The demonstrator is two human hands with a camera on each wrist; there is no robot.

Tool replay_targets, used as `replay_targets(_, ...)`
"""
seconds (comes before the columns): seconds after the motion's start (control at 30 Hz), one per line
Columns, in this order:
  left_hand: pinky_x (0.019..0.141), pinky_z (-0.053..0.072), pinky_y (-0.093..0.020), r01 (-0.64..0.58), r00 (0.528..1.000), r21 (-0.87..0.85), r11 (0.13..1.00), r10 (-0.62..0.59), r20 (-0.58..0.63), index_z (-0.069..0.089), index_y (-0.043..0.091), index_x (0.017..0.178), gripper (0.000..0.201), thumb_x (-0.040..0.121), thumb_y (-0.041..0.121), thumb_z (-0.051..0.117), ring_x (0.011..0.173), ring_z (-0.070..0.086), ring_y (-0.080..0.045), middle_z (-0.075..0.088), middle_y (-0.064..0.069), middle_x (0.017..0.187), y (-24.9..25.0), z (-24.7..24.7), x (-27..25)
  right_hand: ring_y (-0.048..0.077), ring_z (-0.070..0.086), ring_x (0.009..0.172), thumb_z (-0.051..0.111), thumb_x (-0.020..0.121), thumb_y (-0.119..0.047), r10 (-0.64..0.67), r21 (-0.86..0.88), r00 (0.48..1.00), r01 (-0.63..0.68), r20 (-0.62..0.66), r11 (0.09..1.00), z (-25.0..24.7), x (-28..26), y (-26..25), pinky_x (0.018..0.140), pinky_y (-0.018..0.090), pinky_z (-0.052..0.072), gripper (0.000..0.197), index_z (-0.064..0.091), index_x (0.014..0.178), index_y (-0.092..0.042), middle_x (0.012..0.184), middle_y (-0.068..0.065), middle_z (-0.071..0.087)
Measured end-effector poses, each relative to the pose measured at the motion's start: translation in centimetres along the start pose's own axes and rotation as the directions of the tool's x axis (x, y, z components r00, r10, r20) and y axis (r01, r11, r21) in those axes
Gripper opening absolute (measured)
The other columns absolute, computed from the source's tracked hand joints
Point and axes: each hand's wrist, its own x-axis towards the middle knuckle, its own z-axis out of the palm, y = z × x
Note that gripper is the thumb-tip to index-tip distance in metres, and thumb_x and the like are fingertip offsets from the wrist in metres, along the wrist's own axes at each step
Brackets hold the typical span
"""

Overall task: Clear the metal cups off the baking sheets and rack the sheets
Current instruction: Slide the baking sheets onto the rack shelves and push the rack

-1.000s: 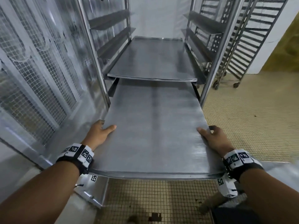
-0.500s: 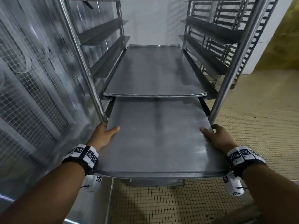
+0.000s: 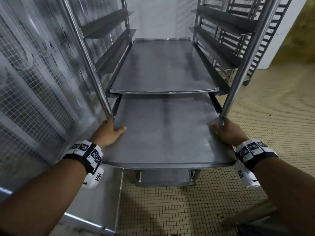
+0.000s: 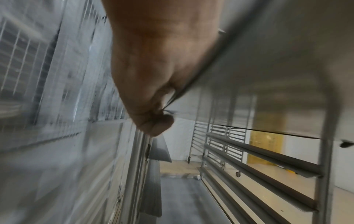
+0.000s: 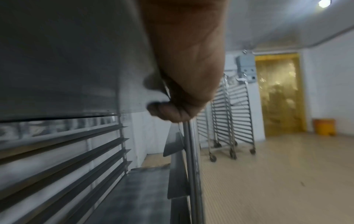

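I hold a bare metal baking sheet (image 3: 163, 133) by its two long edges, about half of it inside the tall steel rack (image 3: 237, 77). My left hand (image 3: 110, 132) grips the left edge with the thumb on top, just in front of the rack's left post. My right hand (image 3: 226, 132) grips the right edge beside the right post. From below, the left wrist view shows my left hand (image 4: 153, 84) with fingers curled under the sheet's rim (image 4: 206, 63); the right wrist view shows my right hand (image 5: 184, 94) the same way. A second sheet (image 3: 163, 67) lies fully racked one level above. No metal cups are in view.
A wire-mesh metal panel (image 3: 34, 92) stands close on the left. Angled rails (image 3: 109, 46) line both sides of the rack. More empty wheeled racks (image 5: 228, 121) stand at the back right near a yellow strip curtain (image 5: 279, 97). The floor is small beige tiles (image 3: 265, 120).
The sheet has slid further into the rack under the upper sheet. Both hands moved forward with it and now sit right at the rack's front posts.
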Motion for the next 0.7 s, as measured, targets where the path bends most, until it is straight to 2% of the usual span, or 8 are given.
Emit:
replay_targets(0.07, 0.117, 0.035, -0.055, -0.075, 0.997, 0.184, 0.980, 0.075, 0.011, 0.027, 0.024, 0.158, 0.086, 0.089, 0.063, 0.062, 0.146, 0.033, -0.039, 0.031, -0.015, 0.161, 0.9, -0.5, -1.6, 0.043, 0.044, 0.128, 0.045, 0.092, -0.065, -0.055, -0.170, 0.998, 0.050, -0.024, 0.984, -0.1, -0.5, 0.0, 0.103, 0.051, 0.039, 0.073, 0.038, 0.146, -0.017, 0.144, 0.024, 0.044)
replay_targets(0.13, 0.121, 0.029, -0.052, -0.163, 0.986, 0.296, 0.941, 0.147, 0.078, 0.027, 0.023, 0.159, 0.084, 0.092, 0.062, 0.060, 0.152, 0.023, -0.034, 0.023, -0.010, 0.166, 2.3, -0.8, -3.2, 0.041, 0.034, 0.137, 0.043, 0.092, -0.066, -0.156, -0.256, 0.987, 0.144, -0.027, 0.956, -0.3, -1.5, -1.1, 0.107, 0.056, 0.033, 0.072, 0.038, 0.148, -0.021, 0.153, 0.017, 0.035)
replay_targets(0.2, 0.123, 0.025, -0.046, -0.269, 0.957, 0.288, 0.919, 0.223, 0.183, 0.030, 0.021, 0.160, 0.090, 0.089, 0.070, 0.056, 0.154, 0.023, -0.028, 0.025, -0.007, 0.167, 4.2, -0.6, -5.0, 0.035, 0.034, 0.140, 0.042, 0.092, -0.067, -0.284, -0.253, 0.959, 0.279, 0.020, 0.926, -0.1, -3.0, -2.9, 0.110, 0.054, 0.032, 0.071, 0.043, 0.147, -0.022, 0.154, 0.011, 0.037)
replay_targets(0.27, 0.125, 0.022, -0.040, -0.360, 0.909, 0.240, 0.902, 0.280, 0.310, 0.032, 0.023, 0.159, 0.110, 0.073, 0.090, 0.046, 0.154, 0.023, -0.022, 0.027, -0.003, 0.167, 6.0, 0.0, -7.2, 0.029, 0.039, 0.139, 0.040, 0.090, -0.073, -0.389, -0.172, 0.913, 0.406, 0.125, 0.898, 0.4, -5.1, -4.6, 0.111, 0.047, 0.034, 0.076, 0.047, 0.145, -0.021, 0.150, 0.007, 0.044)
replay_targets(0.33, 0.126, 0.019, -0.042, -0.425, 0.864, 0.256, 0.868, 0.305, 0.401, 0.032, 0.029, 0.159, 0.128, 0.056, 0.104, 0.036, 0.155, 0.019, -0.019, 0.024, 0.000, 0.169, 6.8, 1.3, -9.2, 0.026, 0.045, 0.134, 0.033, 0.080, -0.089, -0.485, -0.123, 0.835, 0.526, 0.259, 0.841, 1.2, -7.4, -5.6, 0.109, 0.044, 0.038, 0.093, 0.052, 0.140, -0.020, 0.144, 0.004, 0.050)
replay_targets(0.37, 0.127, 0.017, -0.044, -0.451, 0.850, 0.279, 0.848, 0.312, 0.425, 0.031, 0.032, 0.159, 0.129, 0.054, 0.105, 0.038, 0.156, 0.015, -0.019, 0.021, 0.001, 0.170, 6.9, 2.0, -9.9, 0.025, 0.044, 0.135, 0.033, 0.073, -0.095, -0.517, -0.133, 0.799, 0.574, 0.308, 0.808, 1.6, -8.4, -5.7, 0.110, 0.044, 0.037, 0.102, 0.052, 0.140, -0.020, 0.146, 0.004, 0.049)
replay_targets(0.5, 0.128, 0.010, -0.047, -0.478, 0.846, 0.308, 0.823, 0.337, 0.412, 0.027, 0.036, 0.160, 0.110, 0.069, 0.086, 0.063, 0.158, 0.003, -0.018, 0.012, 0.004, 0.172, 6.7, 3.3, -11.6, 0.023, 0.022, 0.147, 0.051, 0.062, -0.092, -0.574, -0.187, 0.731, 0.663, 0.368, 0.725, 2.8, -9.8, -4.7, 0.121, 0.048, 0.019, 0.116, 0.032, 0.154, -0.023, 0.161, 0.005, 0.024)
replay_targets(0.7, 0.128, 0.008, -0.044, -0.465, 0.851, 0.274, 0.842, 0.340, 0.400, 0.031, 0.037, 0.159, 0.101, 0.074, 0.079, 0.066, 0.158, 0.002, -0.016, 0.012, 0.006, 0.172, 6.9, 3.3, -12.2, 0.021, 0.020, 0.148, 0.052, 0.071, -0.087, -0.624, -0.204, 0.708, 0.699, 0.330, 0.686, 3.6, -9.3, -3.6, 0.121, 0.044, 0.014, 0.106, 0.030, 0.155, -0.026, 0.162, 0.002, 0.023)
